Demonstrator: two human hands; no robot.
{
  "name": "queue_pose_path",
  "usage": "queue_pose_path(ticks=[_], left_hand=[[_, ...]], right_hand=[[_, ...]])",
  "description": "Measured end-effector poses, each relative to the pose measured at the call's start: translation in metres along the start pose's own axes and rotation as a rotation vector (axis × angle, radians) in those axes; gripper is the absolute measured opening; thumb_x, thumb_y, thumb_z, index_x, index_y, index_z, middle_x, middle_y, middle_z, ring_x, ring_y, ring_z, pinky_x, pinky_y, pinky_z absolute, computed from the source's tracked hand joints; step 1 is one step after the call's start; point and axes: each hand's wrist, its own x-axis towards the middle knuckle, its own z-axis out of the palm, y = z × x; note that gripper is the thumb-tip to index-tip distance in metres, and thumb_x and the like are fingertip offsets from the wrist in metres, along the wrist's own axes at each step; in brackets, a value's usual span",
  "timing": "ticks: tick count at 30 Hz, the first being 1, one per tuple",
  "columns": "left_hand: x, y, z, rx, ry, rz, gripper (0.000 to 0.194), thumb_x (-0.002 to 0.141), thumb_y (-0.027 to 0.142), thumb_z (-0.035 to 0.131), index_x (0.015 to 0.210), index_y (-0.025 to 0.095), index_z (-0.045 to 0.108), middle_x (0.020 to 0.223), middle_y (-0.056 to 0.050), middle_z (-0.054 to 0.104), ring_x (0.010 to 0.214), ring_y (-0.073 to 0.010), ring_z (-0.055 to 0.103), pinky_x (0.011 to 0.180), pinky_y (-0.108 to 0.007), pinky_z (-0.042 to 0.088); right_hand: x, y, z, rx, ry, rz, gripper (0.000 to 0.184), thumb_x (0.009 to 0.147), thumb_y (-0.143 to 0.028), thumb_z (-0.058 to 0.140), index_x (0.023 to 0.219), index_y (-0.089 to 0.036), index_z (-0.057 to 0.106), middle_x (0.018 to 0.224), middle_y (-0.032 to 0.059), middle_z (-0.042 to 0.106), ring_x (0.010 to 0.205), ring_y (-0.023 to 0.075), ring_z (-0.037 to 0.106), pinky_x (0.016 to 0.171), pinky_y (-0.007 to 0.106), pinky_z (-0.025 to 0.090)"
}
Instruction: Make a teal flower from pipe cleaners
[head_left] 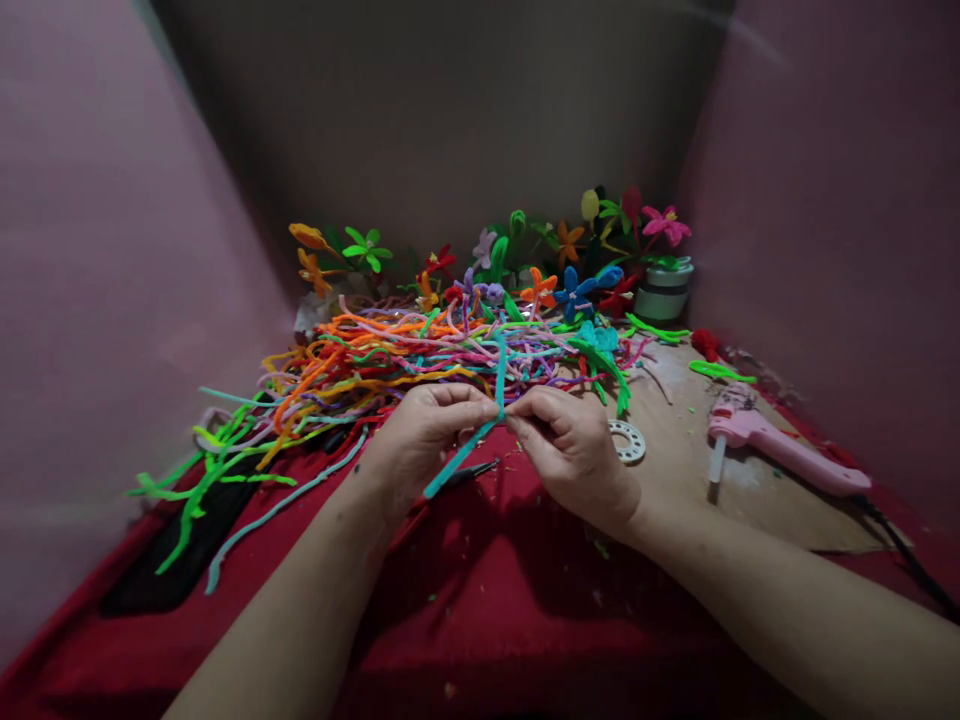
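Note:
A teal pipe cleaner [465, 458] is bent at its middle, with one end pointing up and the other slanting down to the left. My left hand [420, 440] pinches it at the bend from the left. From the right, the thumb and forefinger of my right hand [574, 450] pinch the same spot, so both sets of fingertips nearly meet. Just below lies a dark slim tool [474, 471] on the red cloth, partly hidden by my left hand. A white ring-shaped disc with holes [636, 443] sits beside my right hand.
A heap of coloured pipe cleaners [390, 350] spreads behind my hands. Pipe-cleaner flowers [574, 292] stand along the back, near a pale green pot [664, 290]. On the right, a pink glue gun [787, 450] rests on brown cardboard [675, 490], its cord trailing right.

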Motion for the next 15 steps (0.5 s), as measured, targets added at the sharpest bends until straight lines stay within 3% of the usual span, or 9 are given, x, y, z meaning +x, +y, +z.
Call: queue_pose_path(ticks=[4, 8, 12, 15], left_hand=[[-0.0085, 0.0102, -0.0021, 0.279, 0.119, 0.401, 0.013, 0.067, 0.025, 0.068, 0.076, 0.016, 0.064, 0.076, -0.001, 0.060, 0.070, -0.0131, 0.054, 0.063, -0.023, 0.043], [-0.0114, 0.0112, -0.0037, 0.505, 0.031, 0.659, 0.008, 0.073, 0.022, 0.063, 0.080, 0.018, 0.067, 0.088, -0.005, 0.058, 0.086, -0.0177, 0.055, 0.076, -0.028, 0.044], [-0.0105, 0.0096, -0.0037, 0.588, 0.033, 0.716, 0.006, 0.076, 0.022, 0.060, 0.074, 0.018, 0.064, 0.086, -0.004, 0.056, 0.085, -0.0168, 0.053, 0.076, -0.028, 0.042], [-0.0096, 0.0092, -0.0033, 0.604, 0.006, 0.541, 0.014, 0.076, 0.025, 0.058, 0.065, 0.017, 0.057, 0.071, -0.001, 0.051, 0.071, -0.0133, 0.047, 0.066, -0.025, 0.039]], right_hand=[[0.0055, -0.0016, -0.0008, 0.348, -0.040, 0.328, 0.011, 0.078, -0.026, 0.056, 0.074, -0.017, 0.062, 0.066, 0.0009, 0.059, 0.061, 0.0128, 0.050, 0.057, 0.025, 0.038], [0.0092, -0.0036, -0.0031, 0.534, -0.088, 0.440, 0.011, 0.074, -0.025, 0.059, 0.069, -0.016, 0.062, 0.058, -0.0025, 0.053, 0.054, 0.0092, 0.043, 0.053, 0.024, 0.035], [0.0086, -0.0053, -0.0036, 0.519, -0.132, 0.407, 0.012, 0.075, -0.022, 0.058, 0.064, -0.016, 0.059, 0.057, -0.0027, 0.052, 0.054, 0.0089, 0.043, 0.053, 0.024, 0.035], [0.0047, -0.0077, -0.0035, 0.349, -0.115, 0.303, 0.013, 0.078, -0.019, 0.054, 0.065, -0.017, 0.058, 0.058, -0.0017, 0.052, 0.055, 0.0099, 0.044, 0.052, 0.023, 0.035]])
